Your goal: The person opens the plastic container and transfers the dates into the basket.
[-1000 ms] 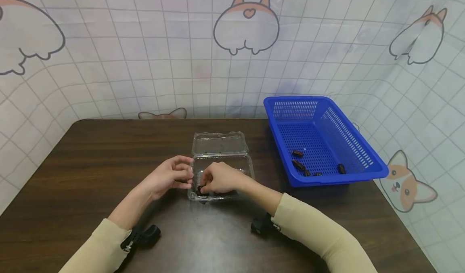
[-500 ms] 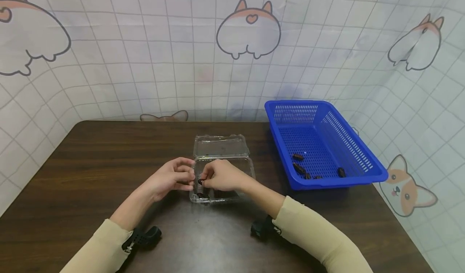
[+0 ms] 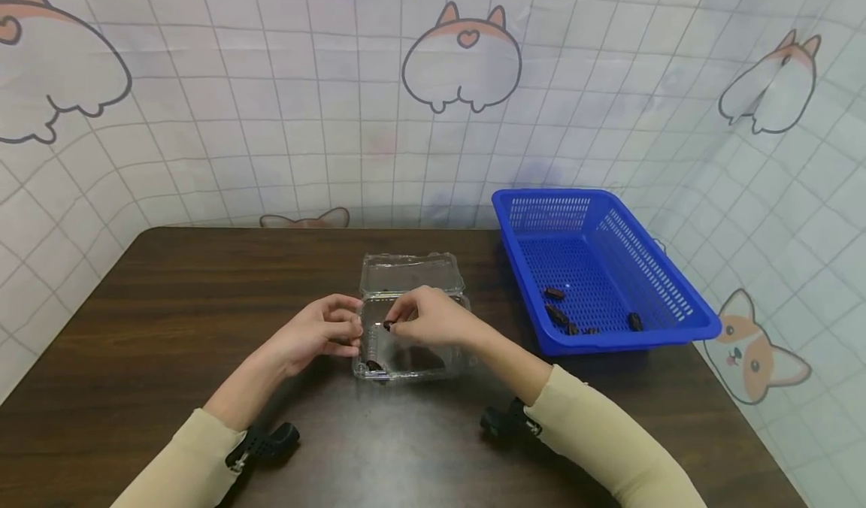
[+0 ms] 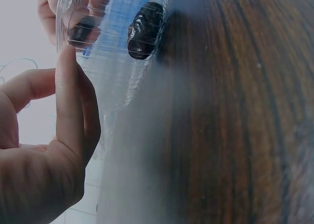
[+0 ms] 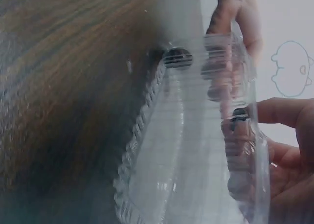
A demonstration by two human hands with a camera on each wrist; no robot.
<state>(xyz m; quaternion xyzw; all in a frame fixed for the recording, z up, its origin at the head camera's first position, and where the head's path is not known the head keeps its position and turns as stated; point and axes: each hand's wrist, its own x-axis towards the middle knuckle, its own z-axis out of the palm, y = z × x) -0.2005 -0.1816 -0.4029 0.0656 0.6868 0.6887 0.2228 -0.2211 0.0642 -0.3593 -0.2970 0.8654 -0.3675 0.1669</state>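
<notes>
A clear hinged plastic box [image 3: 413, 375] lies on the table, its lid [image 3: 411, 271] folded back. My right hand [image 3: 436, 319] pinches a dark, wrinkled date [image 3: 389, 325] between thumb and fingers over the box's left part. In the right wrist view that date [image 5: 239, 114] shows through the plastic near the rim. Another date [image 4: 145, 30] lies in the near left corner of the box. My left hand [image 3: 318, 335] touches the box's left rim with its fingertips; its fingers [image 4: 67, 96] look fairly straight in the left wrist view, with no curl round the rim plain.
A blue slotted basket [image 3: 609, 260] stands right of the box, with several dates [image 3: 558, 314] near its front edge. The dark wooden table [image 3: 203, 297] ends at a pale gridded cloth [image 3: 365, 170] printed with cartoon dogs. Black straps with small devices circle both wrists.
My right hand has risen from the box's near left corner and shifted right and away with a date, leaving another date visible there. The left hand stays at the rim.
</notes>
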